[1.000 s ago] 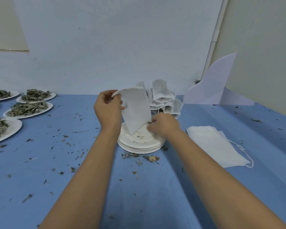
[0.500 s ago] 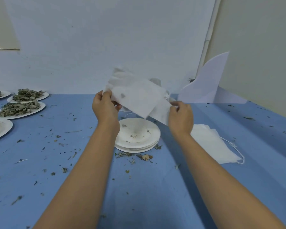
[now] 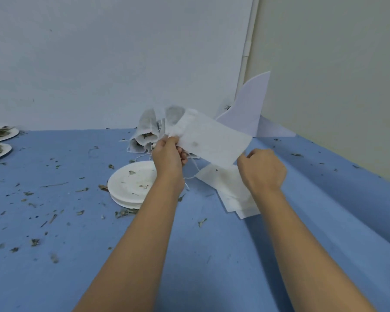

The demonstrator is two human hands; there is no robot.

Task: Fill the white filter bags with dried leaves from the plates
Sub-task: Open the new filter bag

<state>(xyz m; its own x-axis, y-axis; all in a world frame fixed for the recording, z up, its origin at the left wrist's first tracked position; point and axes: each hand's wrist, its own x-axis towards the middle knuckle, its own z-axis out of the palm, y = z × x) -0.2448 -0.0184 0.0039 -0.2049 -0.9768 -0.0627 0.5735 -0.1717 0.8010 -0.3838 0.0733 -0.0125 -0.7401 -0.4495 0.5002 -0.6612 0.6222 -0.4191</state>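
filter bag (image 3: 214, 140) in l hand (image 3: 169, 154) pinch; r hand (image 3: 262, 170) at corner, grip unclear

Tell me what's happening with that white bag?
A person holds a white filter bag up above the blue table. The left hand pinches one end; the right hand is curled at the other end, though its grip is unclear. Below sit a stack of empty plates and spare flat bags, with filled bags behind. Plates of dried leaves wait at the far left.
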